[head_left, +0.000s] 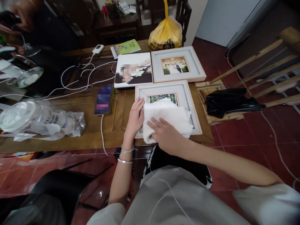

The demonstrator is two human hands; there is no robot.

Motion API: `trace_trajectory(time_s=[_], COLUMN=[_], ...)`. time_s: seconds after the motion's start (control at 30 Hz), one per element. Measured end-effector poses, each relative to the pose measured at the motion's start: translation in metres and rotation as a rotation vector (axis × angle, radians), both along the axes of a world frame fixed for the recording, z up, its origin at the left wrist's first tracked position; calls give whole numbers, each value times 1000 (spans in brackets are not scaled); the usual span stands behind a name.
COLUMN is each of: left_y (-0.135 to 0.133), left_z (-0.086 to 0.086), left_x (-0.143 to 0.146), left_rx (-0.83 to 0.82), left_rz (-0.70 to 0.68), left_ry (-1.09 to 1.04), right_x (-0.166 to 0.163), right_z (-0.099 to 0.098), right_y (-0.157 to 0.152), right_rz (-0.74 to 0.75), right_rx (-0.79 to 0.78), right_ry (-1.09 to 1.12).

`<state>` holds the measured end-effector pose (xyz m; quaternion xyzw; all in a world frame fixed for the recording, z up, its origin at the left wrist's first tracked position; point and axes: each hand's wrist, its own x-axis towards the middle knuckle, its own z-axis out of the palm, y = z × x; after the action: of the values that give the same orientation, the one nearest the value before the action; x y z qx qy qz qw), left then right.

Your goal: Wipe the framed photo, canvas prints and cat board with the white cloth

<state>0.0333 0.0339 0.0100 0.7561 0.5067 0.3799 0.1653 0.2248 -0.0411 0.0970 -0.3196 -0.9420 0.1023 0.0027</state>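
White cloth (167, 120), thick and folded, flat beneath the right hand (165, 136). Palm down, fingers straight and loosely spread, pressing on the near left part of the cloth; no pinch, nothing clasped. Covers the lower half of the frame (187, 93), pale with a wide mat, at the near right corner of the table (70, 140). Leaves only the top strip of the photo showing, just past the fingertips. Left hand (136, 117) just left of the cloth, laid flat on the frame's left rail, fingers straight and close together, touching the cloth's edge; two bangles (125, 155) at the wrist.

Beyond both hands, well apart from them: second frame (178, 64) with a small outdoor photo and, just beside it on the left, a print (133, 70). Near the left hand, on its left: phone (103, 100), screen lit, cable (102, 131) plugged into its near end. Farther left, plastic bag (42, 120) with dark printed letters, too blurred to read. At the far edge: green booklet (125, 47), cover writing too small to read, and yellow bag (165, 34) with a dark mark, unreadable. Right of the right hand, off the table: black bag (229, 101).
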Motion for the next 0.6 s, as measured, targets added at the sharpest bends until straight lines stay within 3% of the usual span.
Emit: trace_trajectory(time_s=[0.07,0.13,0.23,0.33,0.43,0.6], left_y=[0,0,0,0,0,0], left_z=[0,-1,-2,-3,-3,-2], left_x=[0,0,0,0,-1,-1], left_rx=[4,17,34,37,37,23], left_rz=[-9,-12,-10,-10,-10,-19], left_ry=[4,10,7,3,0,9], right_x=[25,65,127,165,168,119], right_z=[7,19,45,64,65,17], right_y=[9,18,32,48,69,111], right_rz=[-6,-113,-401,-598,-541,-299], right_rx=[-55,-53,183,519,648,435], right_ry=[90,173,181,148,150,10])
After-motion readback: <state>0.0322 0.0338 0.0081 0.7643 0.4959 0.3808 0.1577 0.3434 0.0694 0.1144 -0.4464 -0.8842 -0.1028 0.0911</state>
